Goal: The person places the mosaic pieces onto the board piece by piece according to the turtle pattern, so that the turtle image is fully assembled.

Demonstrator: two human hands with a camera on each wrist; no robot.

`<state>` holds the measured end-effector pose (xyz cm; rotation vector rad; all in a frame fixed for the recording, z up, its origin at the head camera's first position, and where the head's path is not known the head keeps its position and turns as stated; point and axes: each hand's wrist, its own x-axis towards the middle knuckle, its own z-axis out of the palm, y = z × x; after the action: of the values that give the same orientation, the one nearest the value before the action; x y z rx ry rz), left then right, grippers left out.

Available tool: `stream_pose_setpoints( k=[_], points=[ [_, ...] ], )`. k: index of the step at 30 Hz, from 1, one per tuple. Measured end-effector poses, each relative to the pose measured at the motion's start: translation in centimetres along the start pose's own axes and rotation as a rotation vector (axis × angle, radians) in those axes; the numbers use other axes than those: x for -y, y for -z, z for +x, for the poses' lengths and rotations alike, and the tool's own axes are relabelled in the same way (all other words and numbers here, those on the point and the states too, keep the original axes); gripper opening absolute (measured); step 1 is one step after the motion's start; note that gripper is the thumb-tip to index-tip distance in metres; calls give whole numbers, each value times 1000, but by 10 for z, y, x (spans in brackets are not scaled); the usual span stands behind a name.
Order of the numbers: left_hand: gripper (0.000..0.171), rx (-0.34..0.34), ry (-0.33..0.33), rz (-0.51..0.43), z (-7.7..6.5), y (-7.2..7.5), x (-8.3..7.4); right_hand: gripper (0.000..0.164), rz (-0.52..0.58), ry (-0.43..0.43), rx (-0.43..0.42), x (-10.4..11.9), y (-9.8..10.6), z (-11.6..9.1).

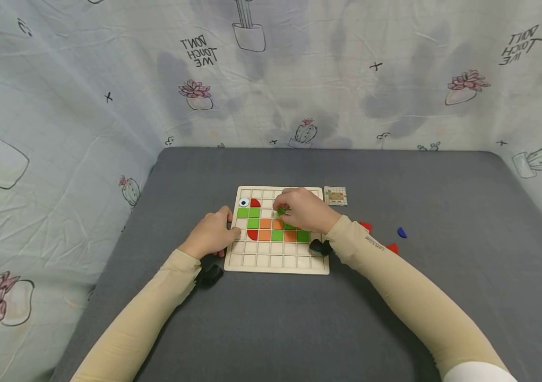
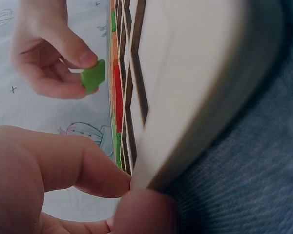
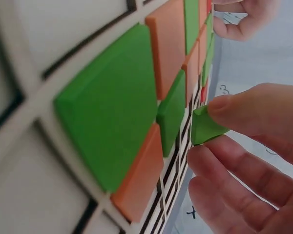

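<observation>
A wooden grid board point(image 1: 275, 262) lies on the table, its middle rows partly filled with green and orange square tiles and red rounded pieces. A round white piece with a black dot point(image 1: 244, 202) sits near its upper left. My left hand point(image 1: 209, 233) pinches the board's left edge between thumb and finger, as the left wrist view shows close up. Over the board, my right hand point(image 1: 303, 209) pinches a small green tile point(image 3: 207, 127) between thumb and fingers, above the grid. The hand and forearm hide part of the board's right side.
Right of the board's top corner lies a small pattern card point(image 1: 335, 196). Red pieces point(image 1: 392, 248) lie partly behind the right forearm, with a blue piece point(image 1: 402, 232) farther right. A printed curtain point(image 1: 271, 74) surrounds the grey table point(image 1: 261, 323).
</observation>
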<state>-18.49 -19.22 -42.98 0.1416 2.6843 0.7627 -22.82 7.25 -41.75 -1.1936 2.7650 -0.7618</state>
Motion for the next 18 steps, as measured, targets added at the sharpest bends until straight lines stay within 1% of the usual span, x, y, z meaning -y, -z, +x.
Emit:
stream_pose_setpoints(
  k=[3,8,14,18],
  points=[
    [36,2,7,-3,0,1,0,17,-10,6,13,1,-2,6],
    [36,3,10,-4,0,0,-1,16,-28,18,25,1,-2,10],
    [35,-3,-3,-1,0,1,0,15,-33,9,44,-1,-3,12],
    [35,-5,4,0,0,1,0,15,-41,35,54,-2,-3,12]
  ],
)
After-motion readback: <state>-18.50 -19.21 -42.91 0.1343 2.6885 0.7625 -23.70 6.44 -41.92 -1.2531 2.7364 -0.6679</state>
